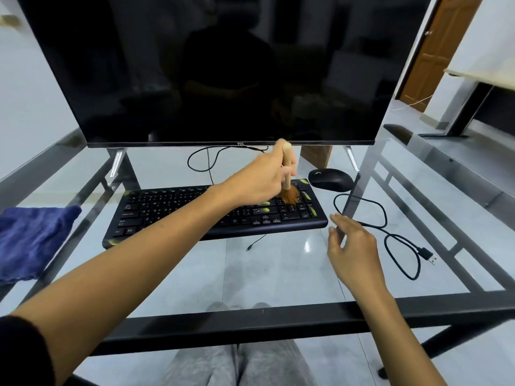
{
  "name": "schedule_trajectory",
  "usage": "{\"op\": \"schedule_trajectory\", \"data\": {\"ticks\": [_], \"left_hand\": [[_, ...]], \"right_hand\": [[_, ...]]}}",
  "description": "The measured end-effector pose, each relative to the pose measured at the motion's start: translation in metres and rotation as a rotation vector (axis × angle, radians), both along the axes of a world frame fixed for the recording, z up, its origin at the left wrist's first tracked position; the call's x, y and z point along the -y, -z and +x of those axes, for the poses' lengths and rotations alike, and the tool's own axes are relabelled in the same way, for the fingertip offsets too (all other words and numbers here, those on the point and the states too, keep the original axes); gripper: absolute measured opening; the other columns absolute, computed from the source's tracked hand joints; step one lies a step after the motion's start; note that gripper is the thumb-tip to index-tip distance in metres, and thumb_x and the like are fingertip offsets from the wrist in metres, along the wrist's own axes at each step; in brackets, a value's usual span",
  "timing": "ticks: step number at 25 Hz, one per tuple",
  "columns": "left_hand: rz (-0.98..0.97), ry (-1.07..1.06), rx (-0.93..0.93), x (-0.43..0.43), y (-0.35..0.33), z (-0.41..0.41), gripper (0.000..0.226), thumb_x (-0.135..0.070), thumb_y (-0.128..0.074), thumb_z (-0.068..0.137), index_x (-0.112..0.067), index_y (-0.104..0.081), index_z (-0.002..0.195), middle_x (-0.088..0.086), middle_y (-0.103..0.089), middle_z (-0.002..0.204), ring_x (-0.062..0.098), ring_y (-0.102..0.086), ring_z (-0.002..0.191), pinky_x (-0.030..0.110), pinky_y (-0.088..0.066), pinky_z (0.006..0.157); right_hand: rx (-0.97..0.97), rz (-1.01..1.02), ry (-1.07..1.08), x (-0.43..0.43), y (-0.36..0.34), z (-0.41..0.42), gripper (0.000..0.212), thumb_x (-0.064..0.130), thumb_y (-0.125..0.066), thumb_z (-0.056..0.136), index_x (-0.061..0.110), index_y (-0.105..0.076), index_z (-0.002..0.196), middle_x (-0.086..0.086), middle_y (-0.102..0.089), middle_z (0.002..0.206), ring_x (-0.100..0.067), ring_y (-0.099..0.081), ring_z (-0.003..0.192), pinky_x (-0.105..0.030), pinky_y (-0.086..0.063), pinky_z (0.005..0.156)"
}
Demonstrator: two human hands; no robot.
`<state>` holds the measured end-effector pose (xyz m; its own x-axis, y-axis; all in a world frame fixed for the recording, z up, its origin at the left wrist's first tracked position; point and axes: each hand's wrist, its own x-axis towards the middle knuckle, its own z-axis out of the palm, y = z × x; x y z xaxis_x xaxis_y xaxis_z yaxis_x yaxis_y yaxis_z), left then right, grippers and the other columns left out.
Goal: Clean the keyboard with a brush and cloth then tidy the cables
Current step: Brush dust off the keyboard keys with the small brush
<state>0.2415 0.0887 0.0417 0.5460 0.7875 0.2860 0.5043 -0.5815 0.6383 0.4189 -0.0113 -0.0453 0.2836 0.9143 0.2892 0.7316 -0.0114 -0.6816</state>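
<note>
Fingers of your left hand [264, 176] were clamped on the wooden brush [287, 174], held near upright with its bristles touching keys at the right end of the keyboard [195, 213]. Your right hand [354, 246] hovered with fingers apart and empty, just off the keyboard's right end. The keyboard lay with its long axis running left to right across the counter [278, 274], so most uncleaned keys stretched leftward from the brush. The cloth [30, 240] sat at the counter's left edge, nearer your left hand; the loose cable [390, 235] lay toward the right edge, nearer your right.
</note>
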Motion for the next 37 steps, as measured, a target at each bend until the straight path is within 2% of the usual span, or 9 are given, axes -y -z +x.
{"op": "schedule_trajectory", "data": {"ticks": [4, 7, 16, 19, 22, 25, 29, 32, 37], "left_hand": [[-0.071, 0.19, -0.097, 0.02, 0.005, 0.007, 0.014, -0.004, -0.038, 0.099, -0.017, -0.043, 0.102, 0.007, -0.07, 0.102, 0.016, -0.063, 0.083, 0.034, -0.057, 0.081], [-0.025, 0.126, -0.048, 0.015, -0.001, 0.005, 0.015, -0.001, -0.037, 0.099, -0.011, -0.045, 0.106, 0.009, -0.068, 0.103, 0.006, -0.061, 0.08, 0.024, -0.054, 0.075], [-0.002, 0.091, -0.042, 0.011, -0.001, 0.012, 0.018, -0.001, -0.035, 0.099, -0.016, -0.043, 0.104, 0.011, -0.068, 0.105, 0.012, -0.063, 0.085, 0.03, -0.056, 0.082], [-0.086, 0.175, -0.087, 0.015, 0.001, 0.015, 0.015, -0.003, -0.037, 0.1, -0.015, -0.045, 0.105, 0.009, -0.07, 0.103, 0.011, -0.062, 0.079, 0.028, -0.056, 0.078], [0.006, 0.045, -0.06, 0.011, 0.001, 0.016, 0.015, -0.003, -0.037, 0.099, -0.012, -0.045, 0.107, 0.011, -0.07, 0.101, 0.007, -0.063, 0.078, 0.032, -0.057, 0.079], [-0.11, 0.107, -0.07, 0.015, 0.003, 0.018, 0.012, -0.004, -0.039, 0.099, -0.009, -0.046, 0.107, 0.013, -0.071, 0.099, 0.004, -0.063, 0.074, 0.027, -0.058, 0.077], [-0.028, -0.054, -0.024, 0.008, 0.003, 0.018, 0.008, -0.007, -0.041, 0.099, -0.008, -0.045, 0.106, 0.016, -0.069, 0.097, 0.016, -0.068, 0.08, 0.038, -0.059, 0.076], [-0.117, 0.009, -0.015, 0.011, 0.002, 0.019, 0.009, -0.015, -0.05, 0.099, -0.009, -0.045, 0.103, 0.013, -0.072, 0.093, 0.02, -0.071, 0.072, 0.038, -0.061, 0.073], [0.163, -0.22, 0.039, 0.005, -0.003, 0.014, 0.015, -0.022, -0.05, 0.098, -0.016, -0.037, 0.096, 0.014, -0.067, 0.08, 0.025, -0.07, 0.068, 0.047, -0.058, 0.062]], "right_hand": [[0.058, 0.002, -0.019, -0.002, 0.003, -0.002, 0.036, 0.011, -0.047, 0.092, 0.008, -0.055, 0.127, -0.007, -0.052, 0.138, -0.017, -0.044, 0.131, -0.022, -0.029, 0.106], [0.06, -0.007, -0.02, -0.001, 0.004, 0.0, 0.037, 0.012, -0.046, 0.092, 0.009, -0.054, 0.128, -0.006, -0.051, 0.139, -0.017, -0.042, 0.132, -0.023, -0.029, 0.107], [0.042, -0.012, -0.021, -0.002, 0.004, -0.001, 0.037, 0.014, -0.047, 0.092, 0.01, -0.053, 0.129, -0.004, -0.05, 0.14, -0.017, -0.044, 0.131, -0.033, -0.036, 0.11], [0.039, -0.016, -0.014, -0.001, 0.004, -0.002, 0.037, 0.015, -0.047, 0.092, 0.011, -0.053, 0.128, -0.003, -0.051, 0.139, -0.021, -0.051, 0.123, -0.037, -0.041, 0.106], [0.04, -0.01, -0.017, -0.001, 0.004, -0.001, 0.037, 0.014, -0.047, 0.092, 0.01, -0.053, 0.128, -0.003, -0.051, 0.139, -0.019, -0.047, 0.128, -0.035, -0.038, 0.108], [0.053, -0.011, -0.023, -0.001, 0.004, 0.0, 0.037, 0.014, -0.047, 0.092, 0.011, -0.053, 0.128, -0.003, -0.052, 0.139, -0.021, -0.051, 0.123, -0.034, -0.04, 0.106], [0.045, -0.002, -0.024, -0.001, 0.004, 0.0, 0.037, 0.013, -0.047, 0.092, 0.01, -0.053, 0.128, -0.004, -0.052, 0.139, -0.018, -0.045, 0.13, -0.03, -0.036, 0.108], [0.051, -0.005, -0.02, -0.002, 0.005, 0.0, 0.037, 0.014, -0.047, 0.092, 0.011, -0.053, 0.128, -0.004, -0.052, 0.139, -0.017, -0.044, 0.13, -0.029, -0.035, 0.108], [0.044, -0.001, -0.025, -0.002, 0.006, 0.0, 0.036, 0.012, -0.047, 0.092, 0.009, -0.054, 0.128, -0.006, -0.052, 0.138, -0.017, -0.045, 0.13, -0.027, -0.034, 0.107]]}}
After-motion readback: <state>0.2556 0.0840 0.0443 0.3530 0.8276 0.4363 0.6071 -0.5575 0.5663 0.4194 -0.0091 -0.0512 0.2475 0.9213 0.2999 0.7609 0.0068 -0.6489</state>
